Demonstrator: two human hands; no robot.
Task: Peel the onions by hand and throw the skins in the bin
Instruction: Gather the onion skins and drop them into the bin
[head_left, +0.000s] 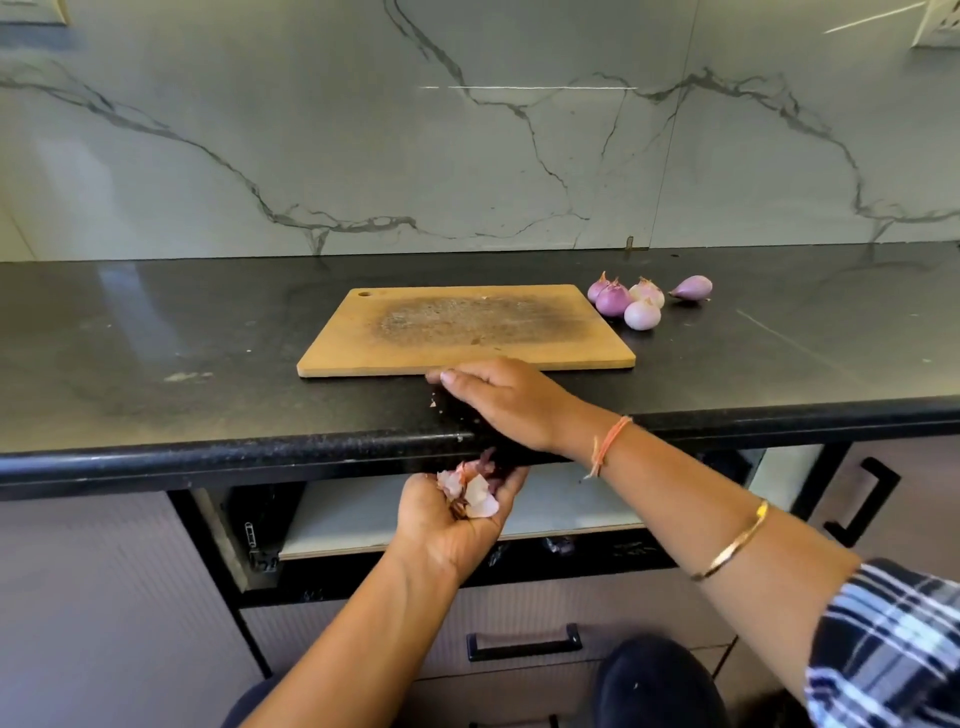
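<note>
Fingers (460, 375) straight and together, the right hand (498, 402) lies palm down on the black speckled stone countertop (208, 353) close to its front edge, fingertips just touching the near edge of the worn rectangular wooden chopping board (467, 327). It grips nothing. Directly below, under the front edge, the left hand (441, 525) is cupped palm up, fingers curled round a loose heap of pale pink and white papery onion skins (475, 491). A few tiny flakes lie on the countertop beside the right hand. Four small purple peeled onions (631, 304) cluster on the countertop, just beside the board's far right corner, smooth and glossy, with a fifth onion (692, 287) lying on its side slightly further right. A white-bottomed drawer (363, 514) stands open beneath the countertop.
</note>
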